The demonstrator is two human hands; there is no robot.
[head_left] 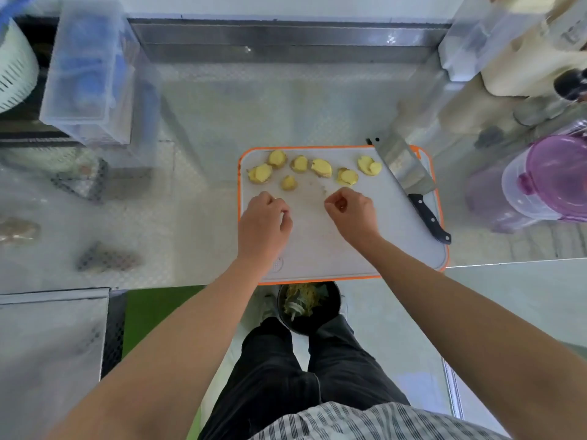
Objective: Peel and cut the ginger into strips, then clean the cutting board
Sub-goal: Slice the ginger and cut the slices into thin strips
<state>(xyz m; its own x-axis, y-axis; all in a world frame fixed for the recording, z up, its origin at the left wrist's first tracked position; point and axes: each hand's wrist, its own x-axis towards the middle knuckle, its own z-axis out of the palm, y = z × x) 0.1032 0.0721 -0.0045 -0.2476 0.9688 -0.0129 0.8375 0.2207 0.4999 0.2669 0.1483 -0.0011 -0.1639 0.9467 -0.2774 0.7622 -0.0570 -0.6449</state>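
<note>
A white cutting board (317, 249) with an orange rim lies on the steel counter. Several yellow ginger slices (321, 167) lie spread along its far edge, some with skin still on. A cleaver (403, 168) with a black handle rests along the board's right side. My left hand (263, 220) hovers over the board's left part with its fingers curled; I see nothing in it. My right hand (352, 211) is over the board's middle, its thumb and fingers pinching a small brownish ginger scrap (341, 204). Tiny peel bits (319, 187) lie between my hands and the slices.
A black bin (308, 308) with vegetable scraps stands on the floor below the board's near edge. A purple-lidded container (552, 182) stands to the right, a clear plastic box (92, 74) at the back left, a white basket (14, 65) at the far left.
</note>
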